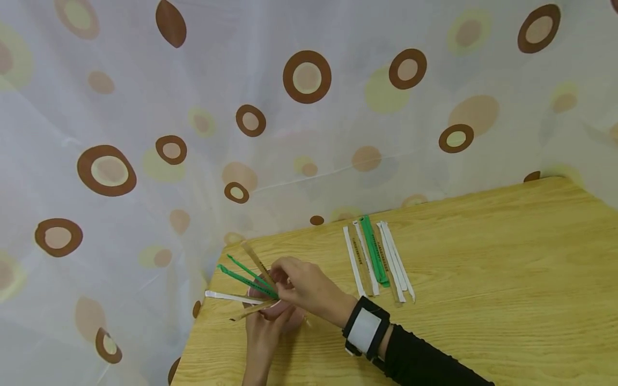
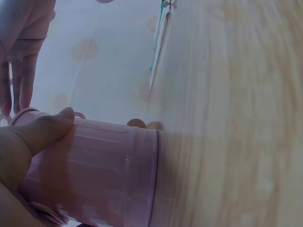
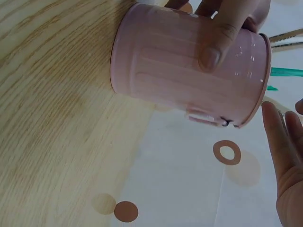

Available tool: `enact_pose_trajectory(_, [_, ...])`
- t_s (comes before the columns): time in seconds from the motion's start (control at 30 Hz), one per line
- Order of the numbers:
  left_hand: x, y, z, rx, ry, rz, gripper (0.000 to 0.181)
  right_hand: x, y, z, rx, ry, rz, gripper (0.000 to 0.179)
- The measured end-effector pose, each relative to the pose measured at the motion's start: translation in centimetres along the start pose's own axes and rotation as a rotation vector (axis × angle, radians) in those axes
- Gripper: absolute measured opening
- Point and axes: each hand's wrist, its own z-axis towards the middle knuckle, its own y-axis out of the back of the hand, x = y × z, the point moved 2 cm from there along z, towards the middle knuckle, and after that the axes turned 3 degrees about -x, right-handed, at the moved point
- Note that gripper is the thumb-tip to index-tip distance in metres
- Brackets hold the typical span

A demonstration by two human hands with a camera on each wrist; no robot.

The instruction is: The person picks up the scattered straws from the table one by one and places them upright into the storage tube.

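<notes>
five or more wrapped straws (image 1: 246, 280) in a pink ribbed canister (image 3: 165, 59), between two hands

grips the canister with the left hand (image 1: 263, 335), with fingers curled round the ribbed wall and the thumb pressed along it just below the rim. has the canister upright on the wooden table (image 1: 483, 257), near the left edge in the head view, base down on the wood, with a small side handle (image 3: 203, 116) near the rim.

holds the right hand (image 1: 306, 284) over the rim, right beside the straws, with fingers reaching down in a narrow group in the left wrist view. cannot tell a pinch from a mere touch at the tips, with the contact partly hidden.

fans the straws out over the left side of the rim in the head view: tan uppermost, then two green, one white, and tan again lowest.

shows a further row of straws (image 1: 374, 251) on the table, well apart to the right of the canister: white, tan and green, lying roughly side by side, some overlapping, with dark print on a few.

wears a black wrist strap (image 1: 364, 329) with a pale panel on the right arm, next to a black sleeve (image 1: 429, 356). backs the table with a pale hanging sheet (image 1: 338, 134), patterned with brown rings and tan and yellow spots.
</notes>
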Motion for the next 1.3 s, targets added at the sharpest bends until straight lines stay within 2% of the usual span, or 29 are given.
enact_pose_trajectory(0.1, [0.0, -0.2, 0.0, -0.047, 0.008, -0.018, 0.071, -0.6, 0.7, -0.3, -0.033, -0.036, -0.016, 0.024])
enact_pose_trajectory(0.2, [0.0, -0.3, -0.1, -0.088, -0.011, -0.024, 0.073, -1.6, 1.6, -0.9, -0.062, -0.118, -0.034, 0.023])
enact_pose_trajectory(0.4, [0.1, -0.2, -0.1, -0.1, -0.021, -0.029, 0.074, -4.7, 4.2, -2.5, -0.103, -0.397, -0.065, 0.021])
enact_pose_trajectory(0.5, [0.3, -0.2, 0.0, -0.098, -0.02, -0.038, 0.077, -6.6, 6.1, -3.6, -0.092, -0.515, -0.094, 0.019])
enact_pose_trajectory(0.6, [0.5, -0.3, 0.0, -0.099, -0.024, -0.037, 0.078, -8.4, 8.2, -5.0, -0.05, -0.575, -0.169, 0.018])
enact_pose_trajectory(0.73, [0.4, -0.2, -0.1, -0.089, -0.01, -0.027, 0.081, -10.1, 11.0, -6.9, 0.046, -0.663, -0.279, 0.021])
enact_pose_trajectory(0.9, [0.2, -0.2, 0.0, -0.098, -0.019, -0.019, 0.079, -11.3, 13.8, -9.3, 0.168, -0.818, -0.326, 0.018])
enact_pose_trajectory(1.07, [0.2, -0.2, 0.0, -0.108, -0.018, -0.019, 0.077, -11.9, 14.2, -10.8, 0.236, -0.945, -0.333, 0.023])
enact_pose_trajectory(1.3, [0.3, -0.2, -0.1, -0.094, 0.004, 0.004, 0.076, -12.0, 13.6, -11.3, 0.208, -0.989, -0.332, 0.029])
